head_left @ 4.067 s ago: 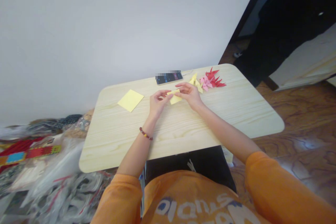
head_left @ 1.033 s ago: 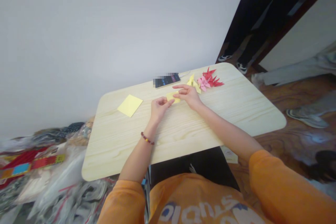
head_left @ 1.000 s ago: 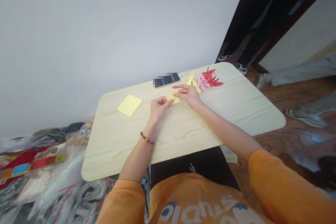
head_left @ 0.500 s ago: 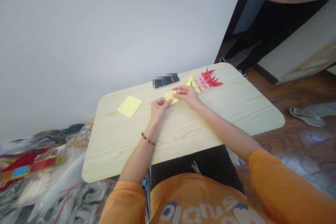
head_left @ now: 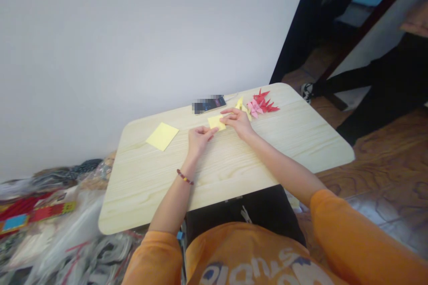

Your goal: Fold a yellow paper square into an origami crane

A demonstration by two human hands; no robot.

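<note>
Left hand (head_left: 199,140) and right hand (head_left: 238,124) pinch the small yellow paper (head_left: 215,121); uneven pulling could skew its crease; a rightward slip could nudge the yellow origami (head_left: 240,104).

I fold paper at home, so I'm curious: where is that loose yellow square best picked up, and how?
The yellow square lies flat, so probably pinch its right corner, above and below; come from the right, since that corner points toward the left hand.

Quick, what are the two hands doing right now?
Left hand: closed, pinching the small yellow paper near its lower edge.
Right hand: closed, fingers on the paper's right side.
</note>
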